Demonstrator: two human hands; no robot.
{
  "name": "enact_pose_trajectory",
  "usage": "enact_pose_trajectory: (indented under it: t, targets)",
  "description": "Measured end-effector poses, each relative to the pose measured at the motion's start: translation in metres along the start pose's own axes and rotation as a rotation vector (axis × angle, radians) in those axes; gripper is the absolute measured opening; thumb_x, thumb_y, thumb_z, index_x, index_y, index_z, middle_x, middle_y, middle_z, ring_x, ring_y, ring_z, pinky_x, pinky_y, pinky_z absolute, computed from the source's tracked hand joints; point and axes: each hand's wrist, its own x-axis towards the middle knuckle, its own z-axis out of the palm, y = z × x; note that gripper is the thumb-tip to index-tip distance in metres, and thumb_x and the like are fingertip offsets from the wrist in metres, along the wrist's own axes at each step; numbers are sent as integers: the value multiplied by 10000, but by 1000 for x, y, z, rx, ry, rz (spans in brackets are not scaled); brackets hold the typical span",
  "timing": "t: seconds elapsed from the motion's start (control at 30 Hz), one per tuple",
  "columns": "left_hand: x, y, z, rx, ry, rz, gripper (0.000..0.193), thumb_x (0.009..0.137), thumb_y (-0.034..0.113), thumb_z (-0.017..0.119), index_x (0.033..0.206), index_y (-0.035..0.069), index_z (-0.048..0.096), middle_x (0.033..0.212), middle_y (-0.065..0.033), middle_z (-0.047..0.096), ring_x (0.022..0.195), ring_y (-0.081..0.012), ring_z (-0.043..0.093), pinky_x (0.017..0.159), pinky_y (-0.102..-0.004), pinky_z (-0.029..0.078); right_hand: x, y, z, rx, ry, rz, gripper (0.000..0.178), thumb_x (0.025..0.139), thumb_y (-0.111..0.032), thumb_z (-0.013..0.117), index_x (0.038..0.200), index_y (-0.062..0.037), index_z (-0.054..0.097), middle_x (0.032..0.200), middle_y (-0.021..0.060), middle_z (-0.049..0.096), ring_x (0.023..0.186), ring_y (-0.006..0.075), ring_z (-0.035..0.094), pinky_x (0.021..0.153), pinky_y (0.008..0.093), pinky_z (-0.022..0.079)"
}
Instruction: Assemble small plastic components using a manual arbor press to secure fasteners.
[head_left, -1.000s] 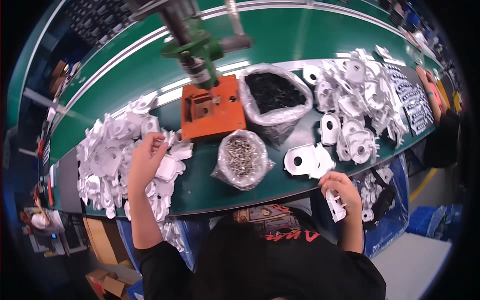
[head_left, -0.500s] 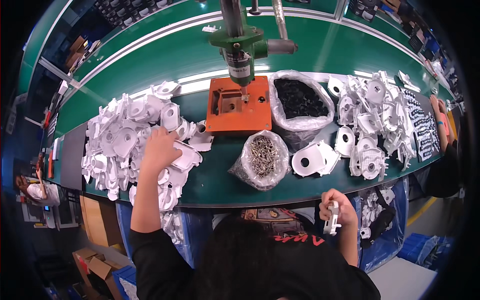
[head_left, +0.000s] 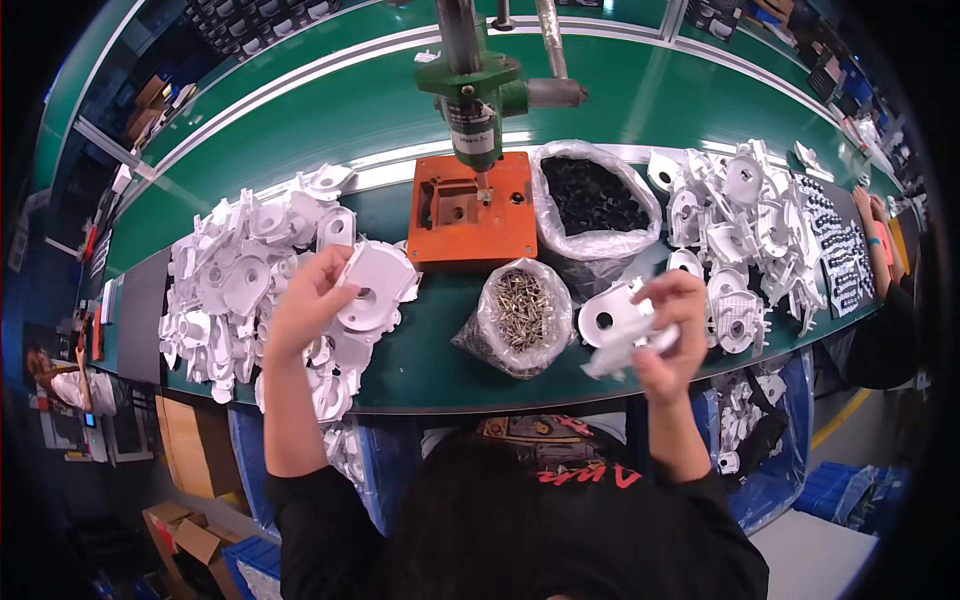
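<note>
My left hand (head_left: 312, 300) grips a white plastic plate with a round hole (head_left: 378, 282), tilted up at the right side of a large heap of similar white parts (head_left: 235, 275). On the other side, my right hand (head_left: 675, 335) holds a white plastic part (head_left: 625, 345), smeared by motion, above the bench's front edge. Just behind it lies another white plate with a hole (head_left: 603, 315). Between my hands stands a clear bag of small metal pins or screws (head_left: 522, 310). Behind that bag, an orange fixture block (head_left: 472, 240) sits under the green press (head_left: 472, 90).
A clear bag of black parts (head_left: 595, 195) stands right of the fixture. Farther right are another heap of white parts (head_left: 745, 230) and a sheet with rows of small black parts (head_left: 845, 250). Another person's arm (head_left: 880, 240) reaches in there. Blue bins (head_left: 765, 470) sit below the bench edge.
My left hand has lifted a white plate off the heap and turned it up. My right hand has risen and moved over the bench edge, carrying its white part and tilting it.
</note>
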Motion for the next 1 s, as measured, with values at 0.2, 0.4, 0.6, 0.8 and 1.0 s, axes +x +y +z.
enact_pose_trajectory:
  t: [0.2,0.4,0.6,0.8,1.0]
  targets:
    - [-9,-19,77,-745,67,-105,118,865,167,557,804,90,492,808,-31,589,634,-94,563,582,-211,480,13,17,62,-443,-379,-204,429,622,-236,814,900,-39,552,1191,194,437,1054,330,461,873,401,408]
    - [-9,-22,111,-1210,177,-284,269,929,291,430,944,56,560,899,-84,640,743,-182,653,616,-296,566,8,4,73,-647,-351,6,558,648,-237,805,1142,-107,582,1279,172,392,1071,333,448,875,401,432]
    - [-14,-28,118,-1328,98,-303,407,950,365,444,1134,28,579,1024,-90,667,878,-196,667,733,-333,568,8,5,73,-268,-372,257,721,658,-109,792,1285,-129,436,1447,227,259,1233,381,430,987,417,416]
    - [-42,-3,136,-1039,5,-96,370,940,245,492,1236,26,516,1115,-72,607,1032,-149,597,889,-296,489,29,-26,67,-114,-562,-130,761,618,-108,831,1284,-101,463,1442,256,298,1305,403,384,1013,448,409]
    - [-37,28,148,-945,31,-282,368,1018,363,380,1214,74,497,1095,-17,545,1015,-86,536,886,-234,418,25,-37,74,-158,-812,-174,622,671,-158,803,1244,-99,569,1349,168,465,1221,350,476,985,448,399]
